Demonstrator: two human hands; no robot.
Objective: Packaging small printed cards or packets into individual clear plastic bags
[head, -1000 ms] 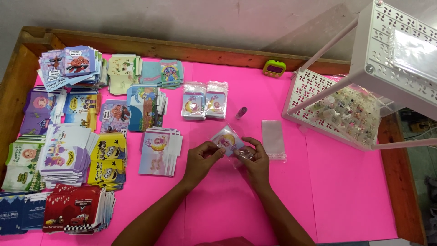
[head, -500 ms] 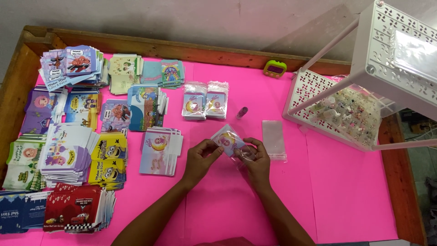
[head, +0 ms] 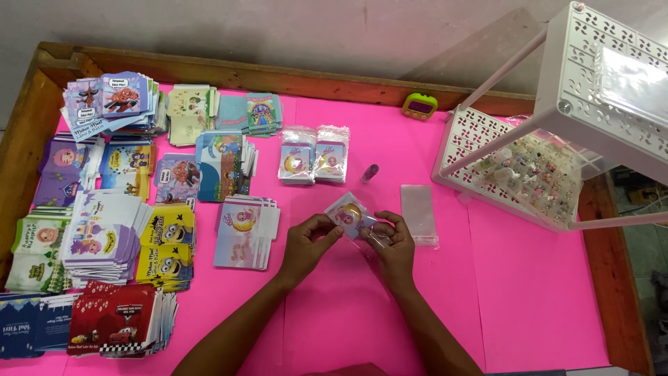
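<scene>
Head view shows my left hand (head: 306,245) and right hand (head: 391,240) meeting over the pink worktop (head: 529,292), both pinching one small card (head: 348,213) that sits in a clear sleeve (head: 367,233). My left grip is closed on the card's lower left edge, thumb against forefinger; my right grip is closed on the sleeve's near end. I judge the card light and thin, stiff enough to keep flat but easy to crease, and the sleeve limp and slippery, so the edges and corners are the places to hold, never the printed face. It looks pale, with a round yellow and pink cartoon picture at its middle, tilted up toward me. Just beside my right hand lies an empty clear bag (head: 420,213), flat.
</scene>
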